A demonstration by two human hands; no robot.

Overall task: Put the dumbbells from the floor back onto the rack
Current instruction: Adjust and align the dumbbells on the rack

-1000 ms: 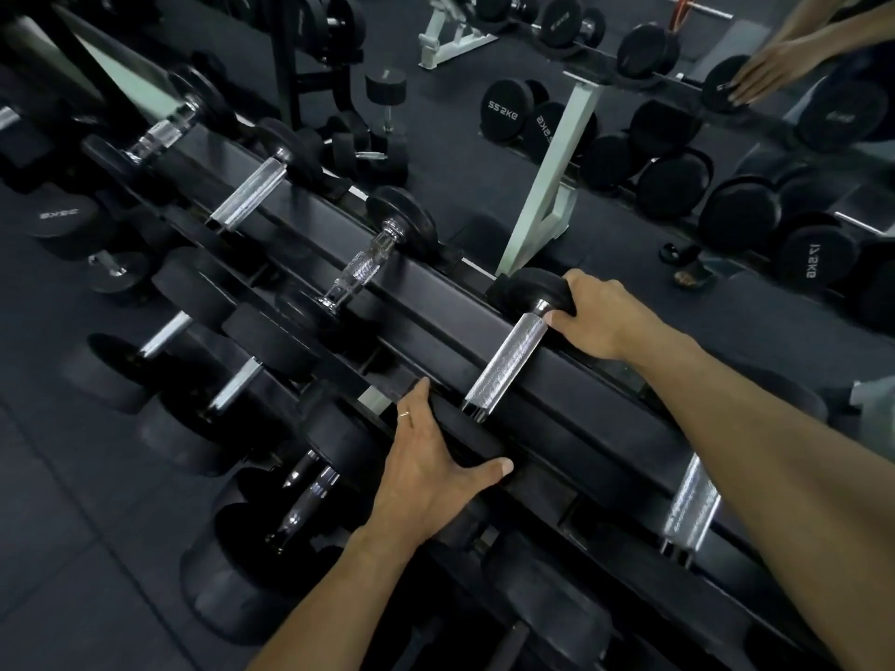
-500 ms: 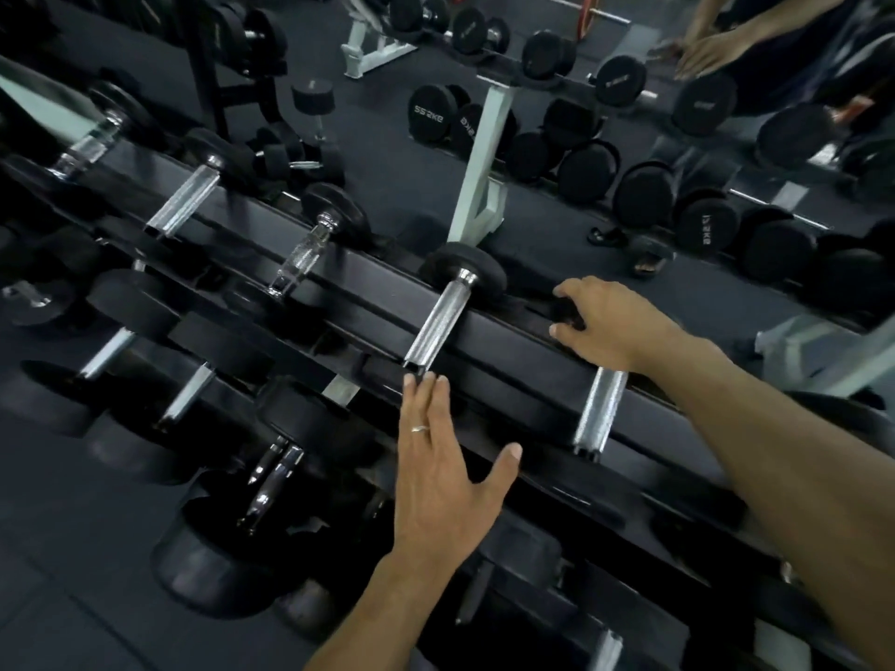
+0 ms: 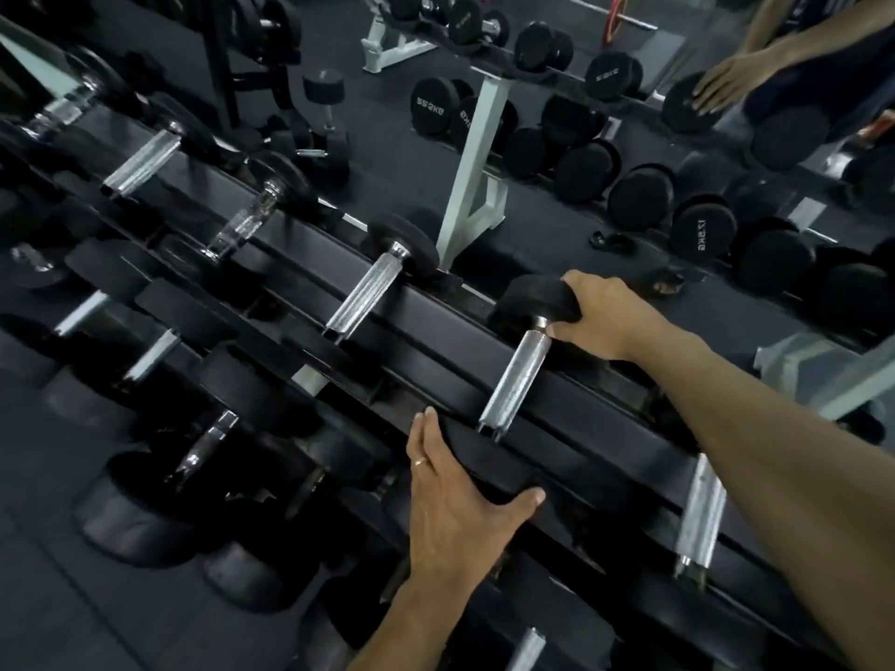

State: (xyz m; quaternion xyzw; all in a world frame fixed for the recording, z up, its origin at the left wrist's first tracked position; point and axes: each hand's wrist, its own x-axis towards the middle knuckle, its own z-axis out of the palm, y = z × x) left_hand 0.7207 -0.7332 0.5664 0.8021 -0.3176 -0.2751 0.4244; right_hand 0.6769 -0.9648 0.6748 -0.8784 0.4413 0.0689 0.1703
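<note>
On the rack's top rail [image 3: 571, 394], your hands have shifted to the next dumbbell [image 3: 520, 375]: left hand [image 3: 450, 496] now grasps its near head, right hand [image 3: 605, 314] its far head.

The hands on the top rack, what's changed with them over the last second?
Both hands let go of the dumbbell to the left and shifted one slot right. The left hand now grips the near head, and the right hand the far head, of the next dumbbell. The released dumbbell stays on the rack, like the others there.
</note>
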